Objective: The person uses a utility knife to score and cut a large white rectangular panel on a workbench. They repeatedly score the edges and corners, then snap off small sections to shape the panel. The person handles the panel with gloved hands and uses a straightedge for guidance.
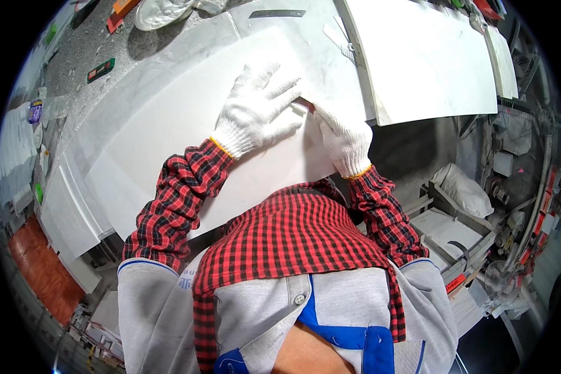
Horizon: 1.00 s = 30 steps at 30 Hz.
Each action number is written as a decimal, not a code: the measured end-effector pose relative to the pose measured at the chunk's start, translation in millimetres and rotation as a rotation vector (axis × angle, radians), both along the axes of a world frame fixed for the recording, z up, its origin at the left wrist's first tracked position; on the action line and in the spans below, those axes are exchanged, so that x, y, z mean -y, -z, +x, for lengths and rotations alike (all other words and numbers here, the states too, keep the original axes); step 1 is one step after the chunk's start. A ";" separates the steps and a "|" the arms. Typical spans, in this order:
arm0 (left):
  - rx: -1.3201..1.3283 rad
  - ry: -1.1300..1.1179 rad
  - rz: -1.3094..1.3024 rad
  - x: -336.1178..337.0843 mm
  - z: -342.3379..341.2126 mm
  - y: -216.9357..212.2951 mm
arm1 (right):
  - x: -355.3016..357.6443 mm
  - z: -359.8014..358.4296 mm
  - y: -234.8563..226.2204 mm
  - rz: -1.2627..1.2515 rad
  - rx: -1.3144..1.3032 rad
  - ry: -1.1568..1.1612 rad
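Note:
Both hands wear white knitted gloves with yellow cuffs. My left hand (250, 112) lies flat with its fingers spread on a large white sheet (162, 140), pressing near its middle. Just to its right, my right hand (345, 136) is closed around a small dark red object (305, 105). Only a short piece of that object shows at the fingertips, so its exact kind is hidden. It is held close to the sheet, beside the left fingertips. A narrow pale strip lies under it.
A metal ruler (277, 14) lies at the far edge. A green and red tool (101, 70) rests on the grey surface at the left. White panels (427, 59) stand at the right. Below them is a frame (461, 218) with a white bag (464, 190).

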State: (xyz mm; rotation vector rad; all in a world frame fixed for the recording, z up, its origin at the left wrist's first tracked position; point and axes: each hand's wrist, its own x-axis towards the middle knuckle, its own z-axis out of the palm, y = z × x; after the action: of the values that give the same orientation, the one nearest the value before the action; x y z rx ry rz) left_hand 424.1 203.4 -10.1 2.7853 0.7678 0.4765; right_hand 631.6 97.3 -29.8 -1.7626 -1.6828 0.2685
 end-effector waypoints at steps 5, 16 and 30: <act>0.045 0.035 0.003 0.3 0.2 -3.5 | 4.9 3.0 7.2 0.055 0.079 -0.029; 0.059 0.101 -0.013 1.4 -5.1 2.4 | 14.9 5.3 3.1 0.070 -0.004 -0.085; 0.352 -0.245 0.079 2.5 -28.3 5.4 | 24.4 24.3 -18.4 -0.276 -0.872 0.355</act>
State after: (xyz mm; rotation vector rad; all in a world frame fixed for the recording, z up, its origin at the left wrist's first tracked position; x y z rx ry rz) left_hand 395.9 200.9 -15.5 2.5761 1.0225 1.0274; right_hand 655.9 73.0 -11.4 -1.7161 -0.7249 0.9736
